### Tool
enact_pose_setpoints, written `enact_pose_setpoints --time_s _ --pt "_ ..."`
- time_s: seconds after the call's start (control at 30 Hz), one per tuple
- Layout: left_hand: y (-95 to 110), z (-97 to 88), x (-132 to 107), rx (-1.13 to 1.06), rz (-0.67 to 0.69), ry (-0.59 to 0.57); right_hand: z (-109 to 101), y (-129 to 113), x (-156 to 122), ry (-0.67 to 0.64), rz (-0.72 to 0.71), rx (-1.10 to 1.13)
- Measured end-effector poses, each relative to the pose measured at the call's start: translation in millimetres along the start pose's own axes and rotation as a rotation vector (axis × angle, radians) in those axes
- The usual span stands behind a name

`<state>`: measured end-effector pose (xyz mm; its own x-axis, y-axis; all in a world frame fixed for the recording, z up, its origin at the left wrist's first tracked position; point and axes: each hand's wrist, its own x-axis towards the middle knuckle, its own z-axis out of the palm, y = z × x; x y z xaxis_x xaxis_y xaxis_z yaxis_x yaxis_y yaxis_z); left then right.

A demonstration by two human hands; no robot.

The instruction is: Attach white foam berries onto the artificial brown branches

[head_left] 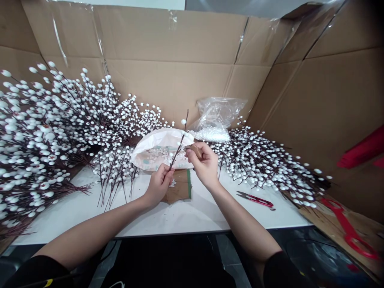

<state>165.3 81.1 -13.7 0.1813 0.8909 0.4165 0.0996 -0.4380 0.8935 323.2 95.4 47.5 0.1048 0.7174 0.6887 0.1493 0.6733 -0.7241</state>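
Observation:
My left hand (159, 182) is closed around the lower part of a thin dark artificial berry stem (181, 145), which tilts up to the right and carries a few white berries. Close to the stem's middle, my right hand (205, 162) pinches a small brown piece (195, 150) that looks like folded cardboard. Whether that piece touches the stem, I cannot tell. Behind both hands lies an open white bag (147, 145) with loose white berries inside. Under my left hand is a brown cardboard piece (180, 192) with a green edge and white smears.
Bunches of white-berried stems (60, 108) crowd the left, with another pile (258, 158) at right. A clear plastic bag (220, 114) stands at the back. Red-handled thread snips (256, 199) lie on the white table (204, 218). Cardboard walls (168, 44) enclose the back and right.

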Motion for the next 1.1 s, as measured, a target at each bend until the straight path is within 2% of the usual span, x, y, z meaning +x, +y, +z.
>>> enact_pose_setpoints --time_s 0.27,0.8,0.93,1.1 --pt "1.9 -0.4 -0.2 0.003 -0.005 -0.003 1.3 -2.9 -1.1 0.021 0.002 -0.024" --pt "-1.3 -2.4 0.5 -0.013 -0.024 -0.034 -7.4 -8.8 6.1 0.203 -0.009 0.026" --pt "-2.0 -1.6 0.6 0.002 -0.032 -0.033 -7.4 -8.2 6.3 0.173 -0.004 0.081" --pt "-1.1 0.0 0.5 0.026 -0.014 -0.020 -1.5 -6.9 -0.4 0.062 -0.044 0.032"
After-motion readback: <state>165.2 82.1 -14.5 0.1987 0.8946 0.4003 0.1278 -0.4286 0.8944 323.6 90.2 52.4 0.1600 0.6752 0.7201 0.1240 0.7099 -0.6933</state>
